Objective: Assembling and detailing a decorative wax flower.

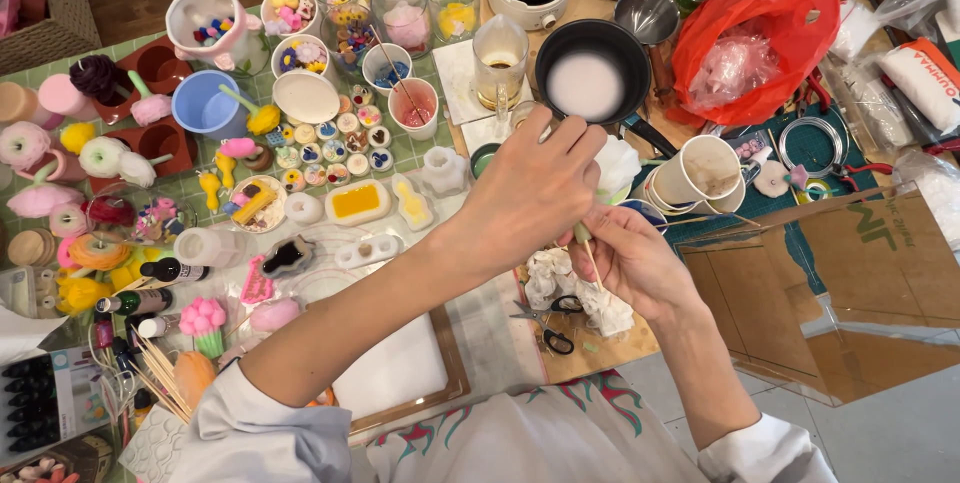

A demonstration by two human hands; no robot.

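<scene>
Pinching thin stick [590,261]: right hand [632,265] grip below; left hand [530,191] arched over, grip hidden.

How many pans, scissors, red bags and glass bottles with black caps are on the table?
Pans: 1, black
Scissors: 1
Red bags: 1
Black-capped bottles: 2
Total: 5

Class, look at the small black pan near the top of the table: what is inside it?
The black pan holds a pale, whitish, smooth-surfaced filling covering its whole bottom. Whether it is liquid or set cannot be told. The left hand covers part of the near rim.
</scene>
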